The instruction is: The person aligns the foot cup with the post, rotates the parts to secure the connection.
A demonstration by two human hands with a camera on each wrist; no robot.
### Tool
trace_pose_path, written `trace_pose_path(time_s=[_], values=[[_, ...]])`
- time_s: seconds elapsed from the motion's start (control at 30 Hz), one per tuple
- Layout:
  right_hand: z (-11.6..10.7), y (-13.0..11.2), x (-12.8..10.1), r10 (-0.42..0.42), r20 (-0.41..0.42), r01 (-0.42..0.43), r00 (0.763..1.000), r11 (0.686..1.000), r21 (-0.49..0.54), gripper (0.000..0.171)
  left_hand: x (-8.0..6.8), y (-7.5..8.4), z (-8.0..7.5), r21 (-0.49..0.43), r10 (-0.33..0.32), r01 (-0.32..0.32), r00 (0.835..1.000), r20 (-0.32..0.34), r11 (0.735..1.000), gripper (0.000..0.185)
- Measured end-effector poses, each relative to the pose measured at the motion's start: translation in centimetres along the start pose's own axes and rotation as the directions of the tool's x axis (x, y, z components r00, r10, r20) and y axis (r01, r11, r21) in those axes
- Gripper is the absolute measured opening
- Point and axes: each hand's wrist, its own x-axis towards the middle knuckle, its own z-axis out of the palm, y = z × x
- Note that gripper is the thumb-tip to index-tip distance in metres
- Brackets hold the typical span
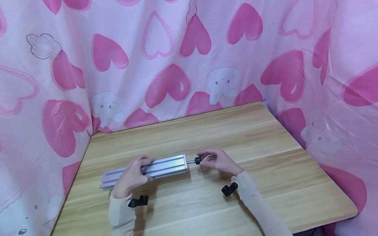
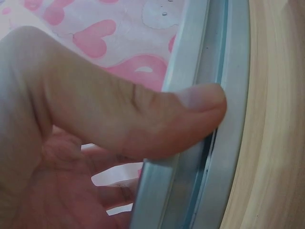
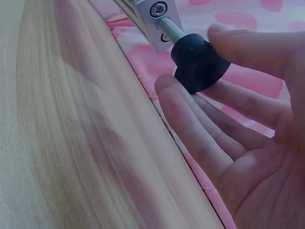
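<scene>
My left hand (image 1: 133, 175) grips a silver aluminium extrusion (image 1: 168, 165) around its middle, tilted slightly up to the right over the table. The left wrist view shows the thumb (image 2: 138, 119) lying across the profile's slot. An end plate (image 3: 151, 29) with bolt heads caps the right end of the bar. From it sticks out a threaded rod (image 3: 170, 28), which carries a black knob (image 3: 200, 64). My right hand (image 1: 220, 161) pinches this knob between thumb and fingertips, with the other fingers loosely bent below it.
Under both hands is a wood-grain table (image 1: 265, 147). A pink curtain (image 1: 124, 88) with hearts surrounds its back and sides. Black wrist mounts (image 1: 229, 189) stick out from both sleeves.
</scene>
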Motion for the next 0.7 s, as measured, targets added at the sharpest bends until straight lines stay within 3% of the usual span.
trace_pose_path(time_s=[0.4,0.7], values=[[0.22,0.02,0.41,0.085,0.014,-0.086,0.996,0.995,0.044,0.042,0.19,0.02,-0.04,0.022,-0.007,0.007,1.0,0.0,1.0,0.065],[0.38,0.18,0.56,0.1,0.032,-0.102,0.994,0.994,0.039,0.037,0.18,-0.12,0.21,0.008,-0.004,0.003,1.0,0.008,1.0,0.064]])
